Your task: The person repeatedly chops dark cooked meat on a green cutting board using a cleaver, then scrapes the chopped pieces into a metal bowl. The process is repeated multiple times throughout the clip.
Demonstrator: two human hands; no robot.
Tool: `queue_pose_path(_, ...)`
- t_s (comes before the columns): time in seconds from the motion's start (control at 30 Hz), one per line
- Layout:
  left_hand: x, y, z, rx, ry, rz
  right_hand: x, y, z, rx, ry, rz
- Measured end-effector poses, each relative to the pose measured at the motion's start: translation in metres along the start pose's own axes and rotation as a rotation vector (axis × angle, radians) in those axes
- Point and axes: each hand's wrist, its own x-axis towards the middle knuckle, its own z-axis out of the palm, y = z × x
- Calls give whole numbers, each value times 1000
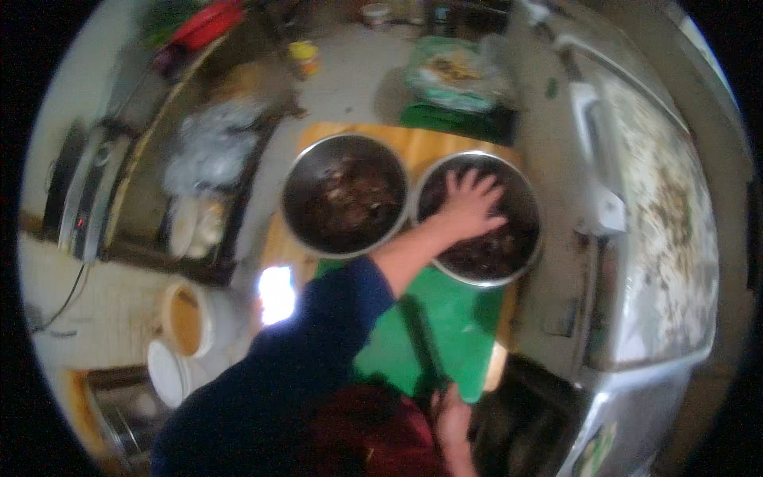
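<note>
My left hand [474, 206], fingers spread, reaches over the right-hand metal bowl [484, 283], which holds dark, wet-looking pieces. Whether the fingers touch them is hard to tell. Beside it on the left is a second metal bowl [292, 229] with dark brown, meat-like chunks. Both rest on a wooden table [417, 140]. Low in the view, my right hand [454, 414] grips the near end of a long, dark, knife-like tool [420, 331]. Its blurred length lies over a green cutting board [465, 322].
Beyond the bowls, a plastic-lined green crate [411, 83] holds scraps. A stained white-topped appliance [667, 238] borders the right. On the left are a tub of orange-brown contents [185, 319], a white lid [167, 372], a bright screen-like rectangle [277, 295] and clear plastic bags [211, 143].
</note>
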Motion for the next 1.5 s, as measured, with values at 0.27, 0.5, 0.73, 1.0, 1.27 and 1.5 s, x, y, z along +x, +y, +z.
queue_pose_path(0.27,-91,-114,-69,-309,211,-52,14,-17,-20,39,71,-73)
queue_pose_path(0.5,-105,-258,-64,-34,88,63,16,-17,-21,26,43,21)
queue_pose_path(0.73,-42,-258,-53,498,-506,119,25,-2,-22,-20,121,77)
queue_pose_path(1.0,-81,-266,-140,241,-355,229,32,1,-19,1,143,201)
queue_pose_path(1.27,-119,-245,-179,-87,-344,2,35,1,-20,-24,197,60)
queue_pose_path(1.5,-132,-229,-179,-517,-217,-267,33,4,-15,30,219,15)
